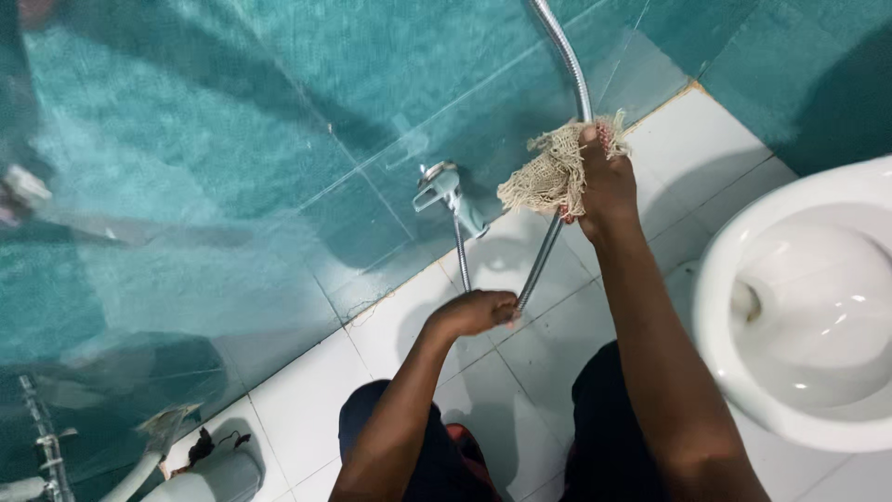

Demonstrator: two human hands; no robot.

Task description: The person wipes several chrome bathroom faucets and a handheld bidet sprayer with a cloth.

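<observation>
Dark-clothed knees (pixel 437 455) are seen lowest in the frame, closest to the viewer, over the white tiled floor (pixel 307 400). Everything else is placed by reference to the flexible chrome shower hose (pixel 544 256), which runs down the teal tiled wall (pixel 232 139) and onto the floor.

Far to the left of the hose, at the bottom corner, a grey pipe fitting (pixel 209 474) with a scrap of dark debris is visible. Nearer the hose on its left, a chrome wall tap (pixel 446 191) is mounted low on the wall, with a thin metal pipe dropping from it.

The left hand (pixel 478 311) is closed around the lower end of the hose, its grip clamped tight; the hose appears to be pulled taut so that it stays straight. Higher up, the right hand (pixel 604 186) is wrapped around the hose with a frayed beige mesh scrubbing cloth (pixel 548 172) bunched inside its shut grip, pressed against the metal, seemingly so the cloth rubs all round it.

Well to the right of the hose, a white ceramic toilet bowl (pixel 799 307) stands.
</observation>
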